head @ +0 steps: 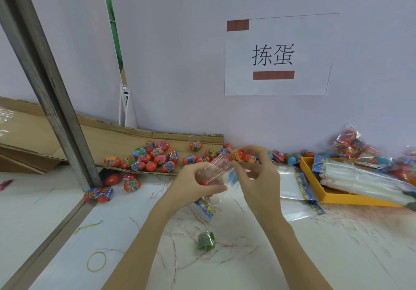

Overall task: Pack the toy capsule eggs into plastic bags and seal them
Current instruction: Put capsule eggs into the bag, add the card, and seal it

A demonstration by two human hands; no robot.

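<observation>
Right now my left hand (198, 183) curls round a clear plastic bag (217, 172), holding its mouth up, while my right hand (256, 172) pinches an orange egg (239, 154) at its fingertips just above that opening. At least one egg seems to sit inside already. More loose eggs (155, 157) lie on the cardboard (126, 136) to the far left. I judge the slip risk is real: the film is limp, so if the mouth folds shut the egg could glance off and roll across the table (292, 256) toward the green egg (206, 240) nearby.

Loose eggs (155, 158) on cardboard (126, 139), left of tray (315, 190).
</observation>
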